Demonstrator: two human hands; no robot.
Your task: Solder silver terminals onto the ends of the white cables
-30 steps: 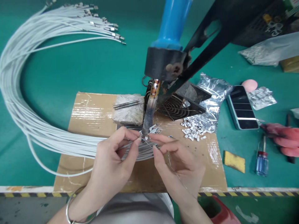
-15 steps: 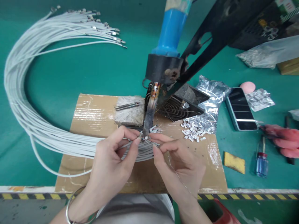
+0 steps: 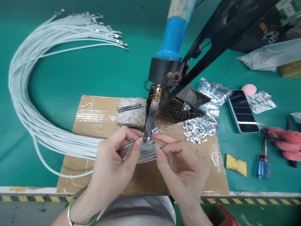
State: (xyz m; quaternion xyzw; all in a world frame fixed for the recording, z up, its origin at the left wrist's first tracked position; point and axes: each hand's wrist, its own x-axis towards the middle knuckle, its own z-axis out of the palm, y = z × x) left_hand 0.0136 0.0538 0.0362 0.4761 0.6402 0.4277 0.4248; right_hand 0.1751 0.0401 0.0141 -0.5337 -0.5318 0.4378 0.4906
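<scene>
My left hand is closed, thumb and forefinger pinching the end of a white cable right beside the soldering iron's tip. A small metal piece shows at that end, too small to make out well. The soldering iron, with a blue handle, points down between both hands from a black stand. In my right hand, thumb and fingers grip a thin solder wire, which trails back across the palm and reaches toward the tip. Under the hands runs the bundle of white cables.
Beneath lies a cardboard sheet. Near the iron are a grey block with metal rods, a black fan and loose small connectors. Rightward lie a plastic bag, phone, yellow sponge and screwdriver.
The whole view has shifted slightly, so things sit a little to the right. Both hands keep nearly the same hold at the iron's tip.
</scene>
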